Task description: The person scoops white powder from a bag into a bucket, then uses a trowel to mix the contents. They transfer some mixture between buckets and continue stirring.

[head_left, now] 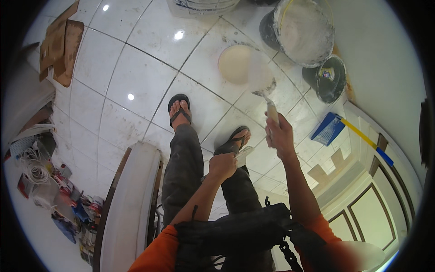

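Head view: right hand had its fingers wrapped round the handle of a scraper, blade pointing away over the tiled floor, blurred. Left hand was clenched on a pale flat tool, held near the right foot in view; exact type unclear. Scraper blade overlapped the edge of a round cream disc; contact couldn't be told, nor whether the disc was a lid or something else.

Progress, judged from layout: underway, not finished. Large bucket held plenty of pale mix, rim smeared, so mixing was probably done and much material looked unused. Both tools were in hand, neither put down. No freshly coated patch could be made out; how much had been applied, can't tell. Clean-up seemed left: smaller dark bucket sat beside the large one, marks dotted the tiles, blue dustpan stood apart from the hands.
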Demonstrator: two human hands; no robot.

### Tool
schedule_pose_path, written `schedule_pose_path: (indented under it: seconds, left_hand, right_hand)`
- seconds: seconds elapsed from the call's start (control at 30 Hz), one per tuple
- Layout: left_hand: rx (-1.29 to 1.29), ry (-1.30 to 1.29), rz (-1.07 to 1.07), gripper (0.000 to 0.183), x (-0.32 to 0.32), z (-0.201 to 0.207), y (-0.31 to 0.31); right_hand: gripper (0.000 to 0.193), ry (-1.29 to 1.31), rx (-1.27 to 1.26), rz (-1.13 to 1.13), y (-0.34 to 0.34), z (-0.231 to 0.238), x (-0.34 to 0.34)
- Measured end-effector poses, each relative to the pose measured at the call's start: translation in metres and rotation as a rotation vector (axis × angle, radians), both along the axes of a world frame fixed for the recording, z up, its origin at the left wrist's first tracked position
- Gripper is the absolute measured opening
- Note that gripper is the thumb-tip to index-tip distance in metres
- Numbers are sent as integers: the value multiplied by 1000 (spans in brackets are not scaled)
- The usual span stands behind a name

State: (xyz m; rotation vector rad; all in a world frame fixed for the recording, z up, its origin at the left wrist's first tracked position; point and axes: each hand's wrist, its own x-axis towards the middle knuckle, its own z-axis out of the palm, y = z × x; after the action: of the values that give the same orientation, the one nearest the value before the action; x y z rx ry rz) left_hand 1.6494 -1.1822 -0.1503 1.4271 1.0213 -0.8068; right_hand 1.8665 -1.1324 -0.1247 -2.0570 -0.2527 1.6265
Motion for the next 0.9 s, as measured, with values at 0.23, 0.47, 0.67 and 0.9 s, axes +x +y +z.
schedule_pose_path:
  seconds: [0.23, 0.47, 0.67, 0.9]
  left_hand:
    - [-12, 10, -21, 29, 5, -3, -9]
    - [-18, 6, -30, 30, 9, -4, -3]
    - [-36, 9, -8, 29, 11, 0, 6]
    - [0, -25, 30, 29, 11, -3, 7]
  right_hand:
    - [31, 9, -26, -83, -9, -126, -12]
    - [28, 78, -119, -75, 6, -133, -10]
    - [30, 137, -68, 5, 19, -118, -5]
    - [31, 191, -47, 44, 14, -123, 11]
